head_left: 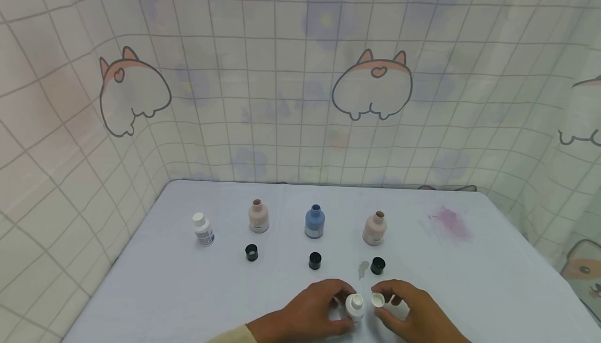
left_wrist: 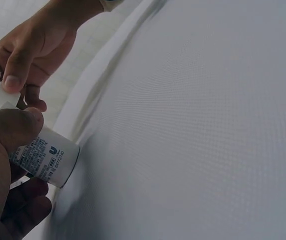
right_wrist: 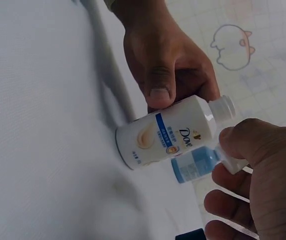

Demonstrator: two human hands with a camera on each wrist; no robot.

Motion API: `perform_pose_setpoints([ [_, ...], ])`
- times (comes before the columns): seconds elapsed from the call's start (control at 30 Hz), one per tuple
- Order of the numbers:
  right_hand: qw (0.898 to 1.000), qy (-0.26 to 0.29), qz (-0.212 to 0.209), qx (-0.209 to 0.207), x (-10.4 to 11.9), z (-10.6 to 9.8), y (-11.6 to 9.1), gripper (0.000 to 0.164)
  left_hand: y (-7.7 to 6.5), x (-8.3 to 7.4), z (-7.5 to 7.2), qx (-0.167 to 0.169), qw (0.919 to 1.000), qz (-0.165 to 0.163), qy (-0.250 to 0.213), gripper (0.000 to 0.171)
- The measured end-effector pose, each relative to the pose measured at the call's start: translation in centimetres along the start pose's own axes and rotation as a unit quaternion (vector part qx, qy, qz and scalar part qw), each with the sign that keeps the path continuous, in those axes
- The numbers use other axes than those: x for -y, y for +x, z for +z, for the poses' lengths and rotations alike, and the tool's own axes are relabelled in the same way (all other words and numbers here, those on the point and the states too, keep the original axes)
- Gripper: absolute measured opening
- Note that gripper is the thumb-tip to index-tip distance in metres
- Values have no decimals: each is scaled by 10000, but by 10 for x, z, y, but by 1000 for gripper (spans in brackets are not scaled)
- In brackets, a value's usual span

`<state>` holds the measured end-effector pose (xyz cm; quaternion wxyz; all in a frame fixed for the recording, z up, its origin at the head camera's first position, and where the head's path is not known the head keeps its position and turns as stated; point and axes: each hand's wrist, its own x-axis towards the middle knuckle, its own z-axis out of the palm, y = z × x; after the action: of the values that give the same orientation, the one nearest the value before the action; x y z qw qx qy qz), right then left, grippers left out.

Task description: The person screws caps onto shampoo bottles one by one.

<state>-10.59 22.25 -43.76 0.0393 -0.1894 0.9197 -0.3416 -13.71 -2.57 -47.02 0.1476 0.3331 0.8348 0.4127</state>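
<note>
My left hand (head_left: 319,309) grips a small white Dove bottle (head_left: 355,309) near the table's front edge. The bottle stands upright with its neck uncovered; its printed label (right_wrist: 165,132) faces the right wrist camera. Close to its right, my right hand (head_left: 413,311) pinches a white cap (head_left: 377,300) between thumb and fingers, apart from the bottle's neck. The cap's hollow side faces the head camera. Behind the hands, a black cap (head_left: 377,265) lies on the table.
Across the table (head_left: 155,301) stand a capped white bottle (head_left: 203,229), a beige bottle (head_left: 259,217), a blue bottle (head_left: 314,223) and another beige bottle (head_left: 374,229). Black caps (head_left: 251,252) lie before the uncapped ones. A pink stain (head_left: 451,223) marks the right side.
</note>
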Motion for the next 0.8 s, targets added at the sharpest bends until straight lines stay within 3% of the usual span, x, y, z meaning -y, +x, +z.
perform_pose_setpoints([
  [0.23, 9950, -128, -735, -669, 0, 4, 1, 32, 2, -1, 2, -57, 10000, 46, -19, 42],
  [0.8, 9921, 1, -1164, -479, 4, 3, 5, 27, 3, -3, 3, -164, 9997, -4, 159, 38],
])
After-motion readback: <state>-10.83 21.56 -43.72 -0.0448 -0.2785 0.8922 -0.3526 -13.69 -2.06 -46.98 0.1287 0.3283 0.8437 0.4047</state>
